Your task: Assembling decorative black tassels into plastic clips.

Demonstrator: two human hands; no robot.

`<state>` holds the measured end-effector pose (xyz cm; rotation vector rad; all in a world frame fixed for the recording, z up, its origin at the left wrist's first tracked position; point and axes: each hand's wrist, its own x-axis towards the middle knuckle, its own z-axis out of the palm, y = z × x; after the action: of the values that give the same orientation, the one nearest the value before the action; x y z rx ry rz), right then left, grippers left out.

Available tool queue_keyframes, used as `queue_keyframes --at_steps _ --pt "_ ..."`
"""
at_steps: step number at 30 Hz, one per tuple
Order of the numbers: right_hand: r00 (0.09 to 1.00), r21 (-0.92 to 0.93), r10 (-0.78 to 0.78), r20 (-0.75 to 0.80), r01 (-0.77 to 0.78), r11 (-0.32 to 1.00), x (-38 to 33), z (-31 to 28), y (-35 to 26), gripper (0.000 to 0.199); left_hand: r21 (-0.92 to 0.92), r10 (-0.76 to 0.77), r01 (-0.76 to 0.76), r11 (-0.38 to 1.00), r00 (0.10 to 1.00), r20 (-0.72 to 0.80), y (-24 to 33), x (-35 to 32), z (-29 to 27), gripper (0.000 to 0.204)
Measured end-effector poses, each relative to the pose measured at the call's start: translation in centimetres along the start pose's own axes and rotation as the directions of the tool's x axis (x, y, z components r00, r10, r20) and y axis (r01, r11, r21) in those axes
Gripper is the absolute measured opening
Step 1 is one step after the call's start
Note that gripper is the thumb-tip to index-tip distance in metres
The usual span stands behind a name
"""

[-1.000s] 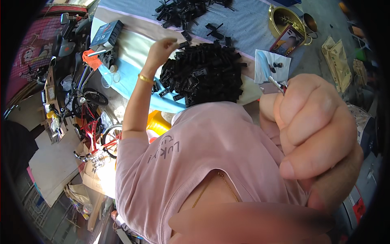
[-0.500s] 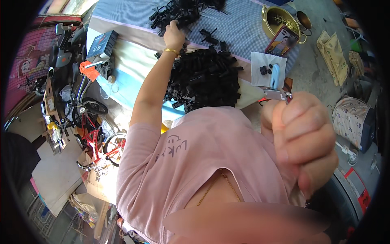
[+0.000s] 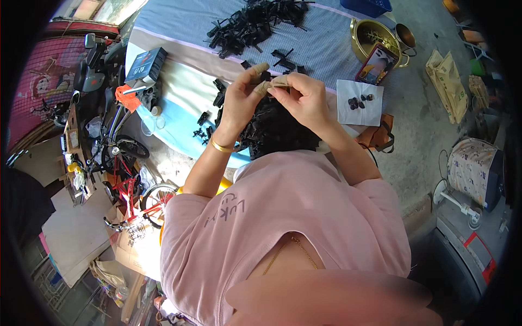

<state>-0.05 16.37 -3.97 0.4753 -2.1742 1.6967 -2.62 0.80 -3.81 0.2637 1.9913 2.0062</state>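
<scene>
Both my hands meet above a heap of black plastic parts (image 3: pixel 280 130) on the table. My left hand (image 3: pixel 243 103) is closed, pinching a small black plastic part (image 3: pixel 265 75) between thumb and index finger; tan coverings show on its fingertips. My right hand (image 3: pixel 304 100) is closed too, its thumb and index fingertip pressed together against the lower edge of that part. The fingers hide most of the part's shape. Farther off lies a second pile of black parts with thin prongs (image 3: pixel 255 27), and a few loose ones (image 3: pixel 284 58) rest between the two heaps.
At right are a white sheet (image 3: pixel 348 114) with dark fruit pieces (image 3: pixel 356 102), a phone (image 3: pixel 377 65) leaning on a brass pot (image 3: pixel 356 41), and a blue basin (image 3: pixel 370 6). A dark box (image 3: pixel 148 64) stands left. Bicycles (image 3: pixel 128 187) flank the table's left side.
My left hand has come back from the far pile with a part. My right hand has moved from near the camera to meet it; the small metal tool and light-blue object no longer show.
</scene>
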Motion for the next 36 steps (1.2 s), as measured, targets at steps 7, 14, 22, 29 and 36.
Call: queue_keyframes --at_steps 7,14,22,29,36 --pt "0.917 0.183 0.395 0.055 -0.398 0.899 -0.6 0.4 0.4 0.014 -0.104 -0.008 0.016 0.994 0.997 0.075 0.7 -2.8 0.5 0.045" --pt "0.803 0.477 0.509 0.310 -0.594 0.648 -1.8 -0.2 -0.6 0.013 -0.082 0.037 -0.038 0.996 0.999 -0.023 0.7 -3.8 1.0 0.032" --pt "0.865 0.342 0.439 0.243 -0.500 0.796 -2.0 0.0 -1.9 0.015 0.161 0.122 -0.104 0.981 0.987 -0.108 1.3 -4.5 1.4 0.027" --pt "0.723 0.445 0.571 0.389 -0.690 0.571 -2.1 0.2 -1.4 0.014 0.545 0.428 -0.319 0.775 0.900 -0.081 1.6 -4.7 1.4 0.016" --pt "0.933 0.270 0.297 0.202 -0.345 0.899 -3.1 0.2 -0.6 0.013 0.029 0.170 -0.168 0.985 0.978 -0.121 0.4 -4.9 1.4 0.027"
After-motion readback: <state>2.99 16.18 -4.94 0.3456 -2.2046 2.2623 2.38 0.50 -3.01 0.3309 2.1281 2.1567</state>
